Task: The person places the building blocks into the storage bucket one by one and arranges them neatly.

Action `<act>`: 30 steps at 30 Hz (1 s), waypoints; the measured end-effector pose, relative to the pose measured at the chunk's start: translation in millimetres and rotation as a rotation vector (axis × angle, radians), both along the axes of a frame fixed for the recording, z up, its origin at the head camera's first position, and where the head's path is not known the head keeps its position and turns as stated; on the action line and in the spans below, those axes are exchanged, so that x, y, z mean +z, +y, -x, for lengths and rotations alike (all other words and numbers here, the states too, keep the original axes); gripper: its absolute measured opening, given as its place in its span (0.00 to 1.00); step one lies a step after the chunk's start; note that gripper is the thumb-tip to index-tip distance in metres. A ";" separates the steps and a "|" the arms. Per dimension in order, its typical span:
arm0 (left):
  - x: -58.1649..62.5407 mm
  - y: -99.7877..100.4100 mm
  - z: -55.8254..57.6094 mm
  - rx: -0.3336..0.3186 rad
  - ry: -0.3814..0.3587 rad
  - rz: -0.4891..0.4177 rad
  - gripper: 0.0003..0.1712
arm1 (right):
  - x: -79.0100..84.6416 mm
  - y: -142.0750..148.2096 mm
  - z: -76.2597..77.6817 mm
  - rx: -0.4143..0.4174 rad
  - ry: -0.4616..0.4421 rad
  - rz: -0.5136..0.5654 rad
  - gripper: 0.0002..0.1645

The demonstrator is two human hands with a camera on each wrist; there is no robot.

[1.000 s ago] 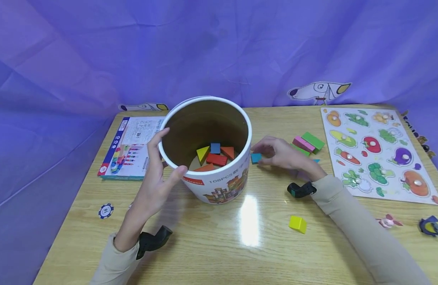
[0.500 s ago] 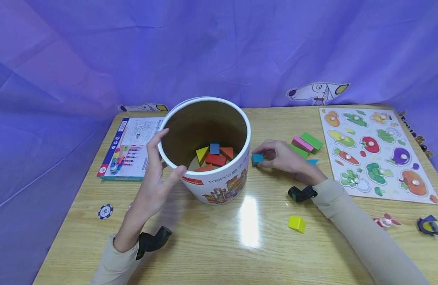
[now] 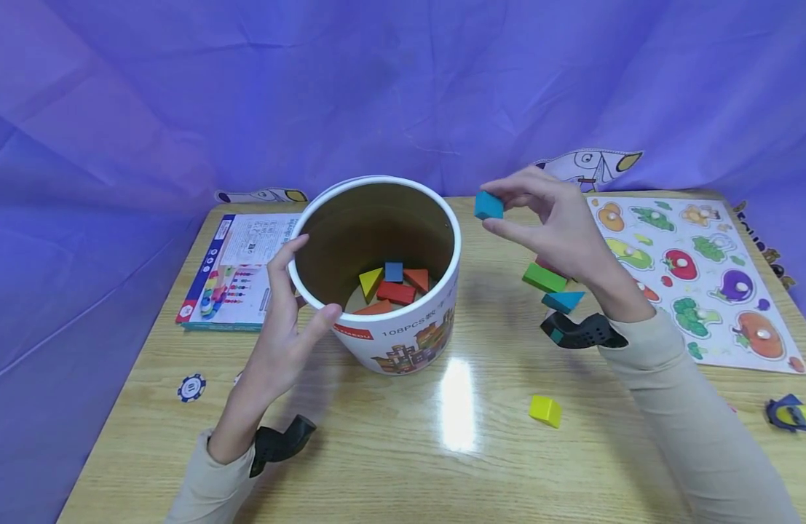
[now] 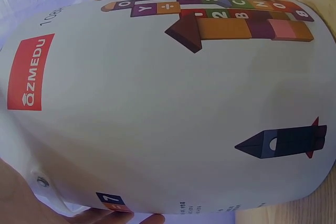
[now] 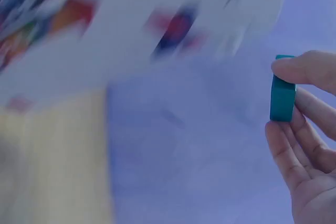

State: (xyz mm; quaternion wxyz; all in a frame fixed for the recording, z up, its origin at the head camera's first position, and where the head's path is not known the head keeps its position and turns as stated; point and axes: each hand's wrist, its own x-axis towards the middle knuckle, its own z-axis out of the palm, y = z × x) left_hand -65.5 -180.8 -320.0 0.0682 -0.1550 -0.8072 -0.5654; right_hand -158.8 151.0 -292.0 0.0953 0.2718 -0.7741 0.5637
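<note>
My left hand [image 3: 285, 342] holds the white cardboard bucket [image 3: 403, 338] at its left side, thumb and index finger at the rim. Part of the same hand [image 4: 26, 203] shows at the lower left in the left wrist view, against the printed bucket wall [image 4: 131, 93]. Inside the bucket lie several wooden blocks, among them a red block [image 3: 396, 292] and a yellow triangle [image 3: 370, 282]. Right of the rim and raised off the table, my right hand [image 3: 560, 225] pinches a teal block [image 3: 488, 205] between thumb and fingers; the right wrist view shows this teal block [image 5: 283, 95] too.
Under the right hand lie a green block [image 3: 544, 278] and a blue triangle [image 3: 563, 301]. A yellow block [image 3: 545, 411] sits nearer the front. The vegetable puzzle board [image 3: 737, 291] is at the right, a boxed set [image 3: 239, 269] at the left, near a poker chip [image 3: 191, 388].
My right hand has taken the teal block from the table beside the bucket and lifted it up and away. My left hand and the bucket stay in place.
</note>
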 end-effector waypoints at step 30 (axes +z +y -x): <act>-1.6 -0.5 0.9 -0.012 0.002 0.000 0.47 | 47.7 -50.6 -22.1 0.259 0.153 -0.206 0.17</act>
